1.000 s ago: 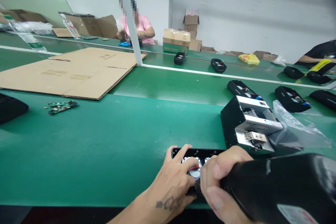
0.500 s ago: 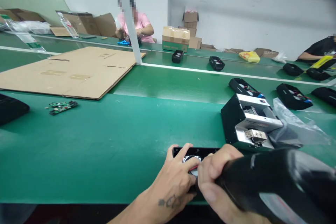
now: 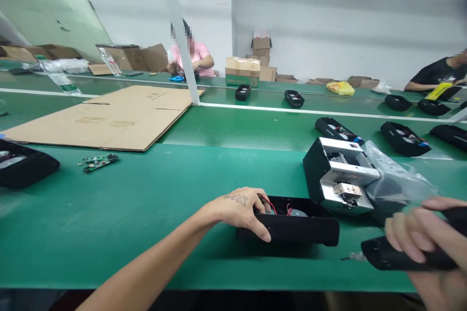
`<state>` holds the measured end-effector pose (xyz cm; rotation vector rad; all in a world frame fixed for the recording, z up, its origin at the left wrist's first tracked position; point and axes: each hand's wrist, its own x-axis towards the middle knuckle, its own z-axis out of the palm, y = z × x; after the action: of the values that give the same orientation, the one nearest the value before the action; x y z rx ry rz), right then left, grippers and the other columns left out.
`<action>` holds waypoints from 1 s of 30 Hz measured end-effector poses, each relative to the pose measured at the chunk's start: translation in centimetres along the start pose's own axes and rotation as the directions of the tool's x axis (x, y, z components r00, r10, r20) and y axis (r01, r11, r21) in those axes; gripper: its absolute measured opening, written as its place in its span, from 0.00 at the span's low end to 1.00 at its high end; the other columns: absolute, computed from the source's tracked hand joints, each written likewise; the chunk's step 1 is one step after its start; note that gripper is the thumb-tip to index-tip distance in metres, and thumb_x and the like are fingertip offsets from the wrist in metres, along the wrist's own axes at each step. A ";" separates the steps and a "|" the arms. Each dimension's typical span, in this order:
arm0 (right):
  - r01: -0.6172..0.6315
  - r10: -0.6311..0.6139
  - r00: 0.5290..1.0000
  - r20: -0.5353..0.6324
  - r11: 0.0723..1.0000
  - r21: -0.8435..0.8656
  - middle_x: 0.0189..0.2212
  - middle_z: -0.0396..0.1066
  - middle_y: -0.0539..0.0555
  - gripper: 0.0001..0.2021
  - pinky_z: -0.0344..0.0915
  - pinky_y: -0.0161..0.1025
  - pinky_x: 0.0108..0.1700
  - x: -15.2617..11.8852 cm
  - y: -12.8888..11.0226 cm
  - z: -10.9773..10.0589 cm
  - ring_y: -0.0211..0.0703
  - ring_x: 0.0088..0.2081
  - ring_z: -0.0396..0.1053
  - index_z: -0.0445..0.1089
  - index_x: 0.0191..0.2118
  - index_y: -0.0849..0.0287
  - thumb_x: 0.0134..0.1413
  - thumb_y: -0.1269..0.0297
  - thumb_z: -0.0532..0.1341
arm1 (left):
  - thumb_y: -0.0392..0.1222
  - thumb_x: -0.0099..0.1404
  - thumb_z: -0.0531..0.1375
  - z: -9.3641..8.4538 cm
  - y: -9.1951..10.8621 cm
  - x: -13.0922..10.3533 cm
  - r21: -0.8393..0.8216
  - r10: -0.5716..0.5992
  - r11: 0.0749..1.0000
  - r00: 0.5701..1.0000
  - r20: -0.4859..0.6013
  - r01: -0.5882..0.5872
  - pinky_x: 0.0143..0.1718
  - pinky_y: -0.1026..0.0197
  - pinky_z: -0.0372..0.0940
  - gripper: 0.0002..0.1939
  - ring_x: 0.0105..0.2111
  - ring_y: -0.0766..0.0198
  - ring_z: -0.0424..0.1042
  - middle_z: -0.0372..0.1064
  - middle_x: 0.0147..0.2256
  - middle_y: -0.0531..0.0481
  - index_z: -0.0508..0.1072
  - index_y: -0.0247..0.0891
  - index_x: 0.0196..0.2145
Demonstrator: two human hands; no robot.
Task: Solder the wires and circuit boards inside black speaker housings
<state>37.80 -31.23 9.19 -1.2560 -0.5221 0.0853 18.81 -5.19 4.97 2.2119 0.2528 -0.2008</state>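
My left hand (image 3: 243, 208) grips the left end of a black housing (image 3: 302, 230), its thumb on the near wall and its fingers inside. Red wires and round grey parts show in the housing, which sits near the table's front edge. At the lower right, my right hand (image 3: 425, 233) is wrapped round a black power screwdriver (image 3: 383, 252). The tool's bit points left, a little right of the housing and apart from it. Motion blurs the right hand somewhat.
A silver and black machine (image 3: 339, 175) stands behind the housing, beside a clear plastic bag (image 3: 397, 175). Circuit boards (image 3: 98, 162), another housing (image 3: 29, 167) and flat cardboard (image 3: 120, 116) lie left. More housings (image 3: 404, 138) lie right. Two people sit across.
The housing has been turned, so its near side wall and open interior now show. My left hand has shifted to its left end. My right hand has moved right with the screwdriver, away from the housing.
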 end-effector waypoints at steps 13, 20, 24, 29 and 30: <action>-0.015 0.019 0.999 0.044 0.997 -0.078 0.17 0.66 0.42 0.15 0.62 0.40 0.21 0.0 6.1 -1.0 0.38 0.15 0.63 0.74 0.44 0.54 0.54 0.61 0.77 | 0.39 0.64 0.75 5.1 -2.5 -8.9 0.559 0.325 0.818 0.911 -0.254 -0.136 0.78 0.34 0.46 0.08 0.76 0.40 0.55 0.77 0.59 0.50 0.79 0.44 0.36; -0.044 0.054 0.992 0.115 0.995 -0.091 0.19 0.67 0.43 0.14 0.62 0.39 0.20 -0.4 5.8 -0.8 0.37 0.16 0.63 0.75 0.47 0.54 0.57 0.62 0.75 | 0.54 0.71 0.70 7.5 0.5 -7.1 0.739 0.460 0.665 0.840 -0.287 -0.111 0.79 0.27 0.28 0.18 0.72 0.39 0.64 0.81 0.52 0.48 0.76 0.42 0.51; -0.048 0.058 0.990 0.125 0.995 -0.083 0.21 0.69 0.44 0.15 0.64 0.38 0.19 -0.5 5.8 -1.1 0.37 0.17 0.64 0.75 0.48 0.54 0.58 0.62 0.75 | 0.61 0.71 0.69 10.1 0.9 -4.3 0.747 0.498 0.660 0.791 -0.355 -0.080 0.76 0.24 0.50 0.21 0.56 0.42 0.80 0.79 0.34 0.51 0.77 0.40 0.47; -0.057 0.060 0.993 0.102 0.998 -0.032 0.20 0.67 0.43 0.14 0.63 0.37 0.20 -0.2 6.1 -1.6 0.37 0.16 0.64 0.75 0.49 0.54 0.59 0.64 0.74 | 0.46 0.78 0.61 11.9 -0.2 -3.4 0.730 0.523 0.677 0.760 -0.387 -0.094 0.62 0.39 0.75 0.09 0.46 0.51 0.81 0.78 0.34 0.50 0.76 0.39 0.42; -0.061 0.064 0.992 0.110 0.998 -0.027 0.20 0.67 0.43 0.14 0.63 0.37 0.20 -0.2 6.1 -1.7 0.36 0.16 0.64 0.74 0.49 0.54 0.60 0.64 0.73 | 0.45 0.79 0.60 11.9 -0.2 -3.5 0.724 0.522 0.683 0.757 -0.394 -0.094 0.61 0.39 0.76 0.09 0.46 0.50 0.81 0.78 0.34 0.50 0.76 0.39 0.42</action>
<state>39.74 -30.83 3.12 -1.2956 -0.5814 0.2034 14.74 -14.91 -1.60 2.9584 0.0998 0.7279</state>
